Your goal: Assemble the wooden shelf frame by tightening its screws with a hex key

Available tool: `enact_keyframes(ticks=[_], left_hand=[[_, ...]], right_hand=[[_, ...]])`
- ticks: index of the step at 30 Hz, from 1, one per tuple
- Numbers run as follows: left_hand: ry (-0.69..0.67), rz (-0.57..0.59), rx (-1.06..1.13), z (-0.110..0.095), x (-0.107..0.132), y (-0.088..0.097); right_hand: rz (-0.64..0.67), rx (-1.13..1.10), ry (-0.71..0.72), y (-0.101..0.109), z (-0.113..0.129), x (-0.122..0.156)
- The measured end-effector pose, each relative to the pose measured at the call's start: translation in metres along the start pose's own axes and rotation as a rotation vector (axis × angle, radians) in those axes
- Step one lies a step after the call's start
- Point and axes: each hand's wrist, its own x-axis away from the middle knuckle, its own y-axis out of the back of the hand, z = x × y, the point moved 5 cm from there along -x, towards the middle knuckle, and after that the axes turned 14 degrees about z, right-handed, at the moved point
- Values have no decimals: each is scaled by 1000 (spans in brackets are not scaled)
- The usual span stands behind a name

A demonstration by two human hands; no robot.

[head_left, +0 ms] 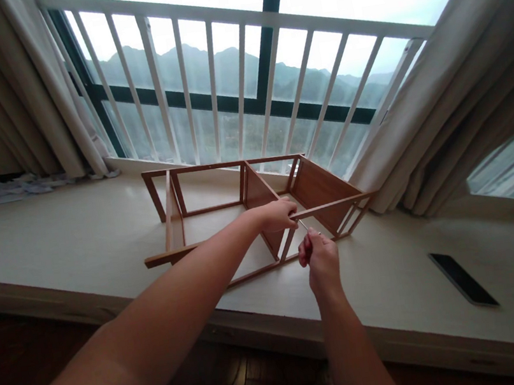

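A brown wooden shelf frame [256, 186] lies on its side on the pale window ledge, its boards standing upright between the rails. My left hand [277, 215] reaches across it, fingers closed around the near upper rail where the middle board meets it. Just below, my right hand [319, 254] is closed on a thin metal hex key [303, 224], mostly hidden in the fingers. The key's shaft points up at the rail beside my left fingers. My left forearm covers part of the frame's near rail.
A black phone [463, 279] lies on the ledge [395, 275] to the right. Crumpled white papers [19, 188] rest at the far left by the curtain [15, 93]. White railing [206, 16] and window stand behind the frame; another curtain [452, 73] hangs right. Dark floor lies below the ledge edge.
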Motion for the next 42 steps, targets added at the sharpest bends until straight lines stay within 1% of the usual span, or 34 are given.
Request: enact_keyframes(ticks=[4, 7, 10, 13, 17, 22, 29, 32, 38, 42], left_hand=[[-15, -3, 13, 1, 0, -1], [-15, -3, 13, 1, 1, 0], [-12, 3, 0, -1, 2, 0], [-10, 3, -4, -2, 2, 1], [-1, 10, -12, 0, 1, -1], [-15, -9, -21, 2, 0, -2], [-17, 1, -20, 0, 1, -1], [-6, 5, -21, -1, 2, 0], [-5, 14, -4, -2, 3, 0], [-6, 16, -2, -4, 3, 2]], right_hand=[[-17, 437, 62, 6, 9, 3], [-26, 746, 125, 6, 17, 5], [-45, 976, 197, 3, 24, 7], [-56, 1107, 235, -1, 29, 8], [-54, 1171, 259, -4, 33, 12], [-62, 1194, 271, -2, 33, 14], [-70, 1209, 278, -4, 35, 12], [-73, 1216, 247, -5, 37, 12], [-102, 1279, 139, -1, 36, 13], [-104, 1234, 179, 0, 37, 14]])
